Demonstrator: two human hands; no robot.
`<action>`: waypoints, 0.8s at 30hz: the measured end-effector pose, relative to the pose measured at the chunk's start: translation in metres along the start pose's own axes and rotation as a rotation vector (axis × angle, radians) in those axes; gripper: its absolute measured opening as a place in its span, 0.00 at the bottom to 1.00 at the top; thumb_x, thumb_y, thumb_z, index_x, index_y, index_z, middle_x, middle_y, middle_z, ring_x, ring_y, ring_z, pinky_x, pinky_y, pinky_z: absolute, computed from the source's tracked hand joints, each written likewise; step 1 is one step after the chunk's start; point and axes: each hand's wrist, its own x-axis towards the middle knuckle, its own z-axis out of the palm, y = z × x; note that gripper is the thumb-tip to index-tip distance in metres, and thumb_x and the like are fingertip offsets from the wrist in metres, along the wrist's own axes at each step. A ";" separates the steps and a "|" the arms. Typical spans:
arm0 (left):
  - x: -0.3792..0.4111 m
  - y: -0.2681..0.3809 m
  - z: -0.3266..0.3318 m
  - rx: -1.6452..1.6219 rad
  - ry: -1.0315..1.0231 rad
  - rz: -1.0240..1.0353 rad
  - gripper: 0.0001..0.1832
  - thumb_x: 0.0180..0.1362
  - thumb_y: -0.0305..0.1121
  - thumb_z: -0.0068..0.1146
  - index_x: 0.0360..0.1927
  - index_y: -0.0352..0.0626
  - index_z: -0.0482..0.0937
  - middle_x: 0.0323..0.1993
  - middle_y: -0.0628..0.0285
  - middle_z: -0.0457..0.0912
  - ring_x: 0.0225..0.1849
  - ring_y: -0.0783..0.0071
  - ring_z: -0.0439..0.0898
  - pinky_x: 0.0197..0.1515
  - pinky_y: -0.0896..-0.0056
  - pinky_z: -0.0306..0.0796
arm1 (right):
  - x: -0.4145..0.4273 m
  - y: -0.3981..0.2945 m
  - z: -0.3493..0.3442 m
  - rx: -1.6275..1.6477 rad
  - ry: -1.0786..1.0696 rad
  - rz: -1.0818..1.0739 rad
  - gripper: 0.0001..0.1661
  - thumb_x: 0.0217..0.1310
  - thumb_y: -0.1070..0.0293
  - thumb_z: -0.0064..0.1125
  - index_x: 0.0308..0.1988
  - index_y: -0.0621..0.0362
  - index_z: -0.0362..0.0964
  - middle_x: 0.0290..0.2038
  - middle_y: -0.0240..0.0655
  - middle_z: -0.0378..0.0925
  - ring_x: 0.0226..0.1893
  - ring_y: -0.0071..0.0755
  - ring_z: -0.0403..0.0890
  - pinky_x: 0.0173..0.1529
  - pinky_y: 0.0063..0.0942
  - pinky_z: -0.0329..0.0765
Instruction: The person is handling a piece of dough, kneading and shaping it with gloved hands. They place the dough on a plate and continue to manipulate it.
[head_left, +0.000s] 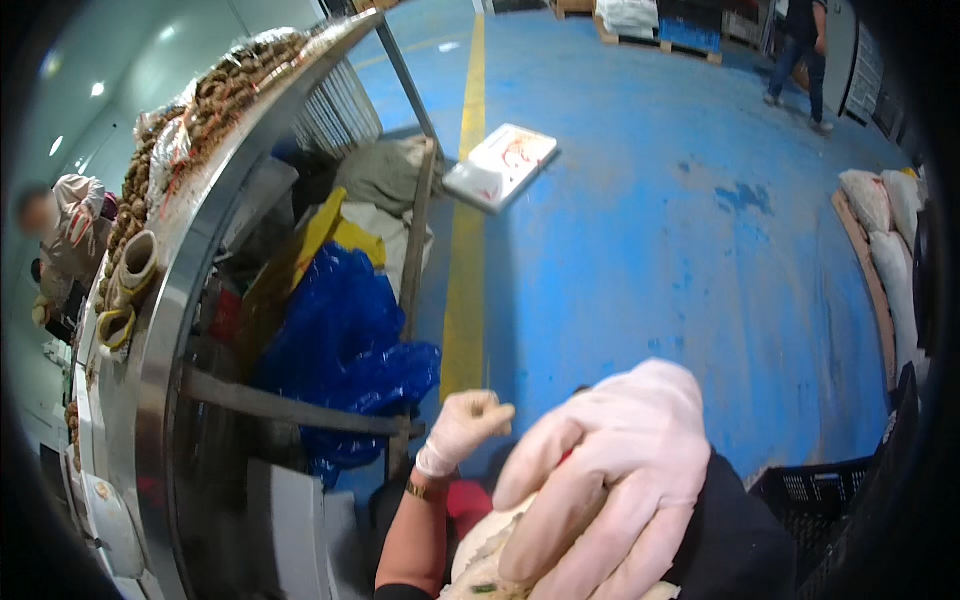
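My left hand (466, 427), in a thin pale glove with a gold-coloured band at the wrist, is curled into a loose fist. Nothing shows in its fingers. Close to the camera, my right hand (615, 465) wears a similar glove. Its slightly bent fingers point down and left over a cream-coloured material (484, 551) with grey and green marks. The right hand hides much of that material, so I cannot tell whether its fingers grip it. Left of my left hand, a crumpled blue plastic sheet (337, 330) hangs out from under a metal table.
The metal table (169, 300) bears brown lumpy bundles (217, 94) in clear plastic. A white slab (480, 176) with red stains lies on the blue floor. At right are white sacks (892, 277) and a black crate (817, 484). Two people (806, 60) stand farther off.
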 end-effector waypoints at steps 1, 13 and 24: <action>0.004 0.000 0.000 -0.049 -0.012 0.014 0.19 0.58 0.35 0.62 0.14 0.41 0.73 0.18 0.65 0.78 0.23 0.84 0.73 0.28 0.77 0.68 | 0.001 -0.008 -0.004 -0.031 -0.043 0.063 0.10 0.62 0.60 0.64 0.38 0.53 0.82 0.40 0.33 0.83 0.40 0.41 0.82 0.49 0.44 0.73; 0.006 -0.007 -0.002 -0.045 0.012 0.014 0.17 0.57 0.33 0.62 0.16 0.42 0.71 0.18 0.72 0.74 0.23 0.88 0.66 0.27 0.80 0.63 | 0.003 -0.026 -0.019 -0.142 -0.221 0.207 0.14 0.65 0.56 0.59 0.48 0.48 0.77 0.43 0.28 0.83 0.42 0.38 0.82 0.60 0.59 0.65; 0.008 -0.005 -0.003 -0.035 0.007 -0.063 0.15 0.56 0.38 0.64 0.20 0.40 0.79 0.21 0.66 0.82 0.24 0.84 0.74 0.30 0.79 0.68 | 0.003 -0.005 -0.024 0.030 -0.165 0.225 0.10 0.58 0.63 0.66 0.40 0.50 0.81 0.42 0.30 0.83 0.41 0.37 0.81 0.63 0.52 0.62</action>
